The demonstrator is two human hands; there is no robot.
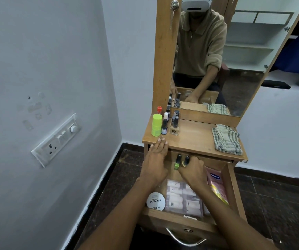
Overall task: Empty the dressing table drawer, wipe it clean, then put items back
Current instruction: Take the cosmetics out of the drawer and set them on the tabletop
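The wooden drawer [232, 184] of the dressing table is pulled out. My right hand [193, 171] reaches into its back and grips two nail polish bottles [181, 160], one green and one dark-capped. My left hand [156, 159] lies flat with straight fingers on the front left edge of the tabletop [193, 139]. Inside the drawer lie a round white nail polish remover tub [156, 201], a clear packet of sachets [183, 197] and a pink Vaseline pouch [217, 186]. A checked cloth [226, 139] sits on the tabletop's right side.
Several bottles stand at the tabletop's back left, among them a tall lime green container [156, 125] and nail polishes [174, 123]. A mirror [217, 51] rises behind. A wall with a switch panel [58, 139] is to the left. The drawer's metal handle [184, 239] faces me.
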